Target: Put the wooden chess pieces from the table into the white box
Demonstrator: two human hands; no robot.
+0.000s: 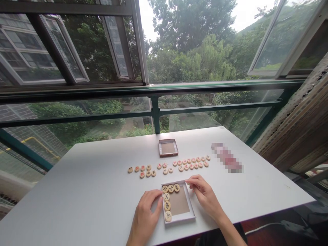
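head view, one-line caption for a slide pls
Left hand and right hand touch a shallow box holding six discs; loose discs lie in rows on the table.

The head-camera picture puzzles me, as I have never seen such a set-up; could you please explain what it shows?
There is no machine here: a person wears a camera on the head, looking forward and down, so the two hands at the bottom are the wearer's own. The surface is a white table. The left hand touches the left side of a shallow white box, and the right hand touches its upper right corner. Six round wooden game pieces lie inside, in an L. More loose pieces lie in rows further back, behind them a second small box. Nothing is lifted.
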